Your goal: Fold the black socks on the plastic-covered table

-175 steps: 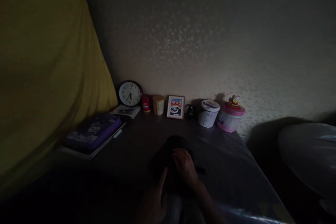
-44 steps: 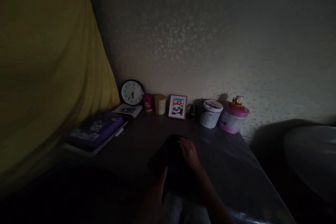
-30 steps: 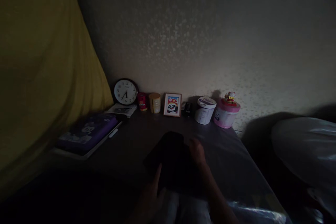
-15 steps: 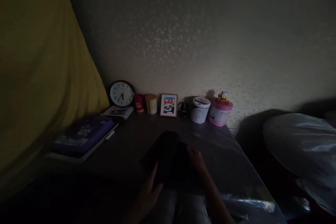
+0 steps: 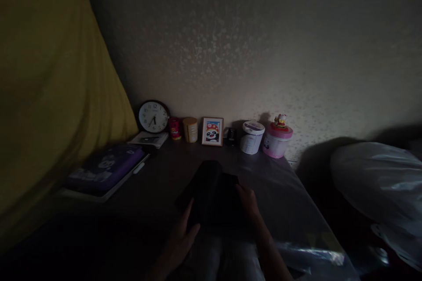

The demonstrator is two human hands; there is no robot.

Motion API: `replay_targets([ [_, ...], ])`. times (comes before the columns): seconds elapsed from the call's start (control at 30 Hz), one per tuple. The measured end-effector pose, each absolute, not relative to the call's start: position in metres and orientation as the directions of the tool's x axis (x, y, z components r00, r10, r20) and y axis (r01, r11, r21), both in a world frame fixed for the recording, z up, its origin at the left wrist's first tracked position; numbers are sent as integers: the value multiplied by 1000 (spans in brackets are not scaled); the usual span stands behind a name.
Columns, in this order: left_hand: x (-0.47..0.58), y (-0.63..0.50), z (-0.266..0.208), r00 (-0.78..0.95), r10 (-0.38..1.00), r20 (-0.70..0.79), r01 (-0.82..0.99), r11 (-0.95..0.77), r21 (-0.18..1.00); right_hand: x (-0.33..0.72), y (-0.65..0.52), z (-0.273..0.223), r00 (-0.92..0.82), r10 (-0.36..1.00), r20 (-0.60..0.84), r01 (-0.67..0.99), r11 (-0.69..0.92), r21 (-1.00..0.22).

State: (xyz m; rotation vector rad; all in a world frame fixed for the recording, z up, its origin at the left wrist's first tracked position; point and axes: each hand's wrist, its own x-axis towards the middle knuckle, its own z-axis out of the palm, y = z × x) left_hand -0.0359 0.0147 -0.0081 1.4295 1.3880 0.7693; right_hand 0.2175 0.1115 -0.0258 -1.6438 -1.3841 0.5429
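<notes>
A black, soft-looking folded piece (image 5: 211, 193), perhaps cloth, lies over the near middle of the table; the dim light hides its exact kind. At its lower left edge is my left hand (image 5: 183, 235), thumb and index finger spread apart, the index finger against the black material. The other fingers of this hand are hard to make out. My right hand (image 5: 247, 197) has its fingers closed on the right edge of the black piece, with the thumb side uppermost.
Along the wall stand a clock (image 5: 154, 117), a red canister (image 5: 175, 129), a tan container (image 5: 190, 130), a framed panda picture (image 5: 212, 132), a white tub (image 5: 252, 138) and a pink tub (image 5: 277, 141) topped by a figurine. A purple case (image 5: 107, 167) lies left; plastic-wrapped bulk (image 5: 379, 180) stands right.
The black piece's raised fold has shifted slightly left and its right part looks more spread out. My left hand has moved a little left; the right stays at the right edge.
</notes>
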Motion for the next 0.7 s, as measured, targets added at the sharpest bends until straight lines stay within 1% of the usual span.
replay_targets([
  [0.1, -32, 14, -11, 185, 977, -108, 408, 23, 913, 210, 117, -14, 245, 942, 230, 529, 69, -846],
  [0.23, -27, 13, -12, 242, 965, -101, 447, -18, 894, 190, 131, 0, 205, 952, 229, 530, 89, -843],
  [0.33, -26, 12, -11, 272, 957, -99, 457, -38, 889, 175, 141, 3, 190, 964, 185, 537, 56, -842],
  [0.53, -29, 13, -18, 349, 935, -65, 384, -80, 920, 152, 150, 1, 204, 973, 107, 535, -19, -844],
  [0.6, -29, 14, -23, 354, 932, -75, 400, -79, 913, 147, 149, 2, 184, 979, 86, 527, -24, -849],
  [0.7, -29, 14, -26, 331, 932, -151, 497, -36, 867, 139, 145, 5, 129, 990, 49, 509, -23, -860],
])
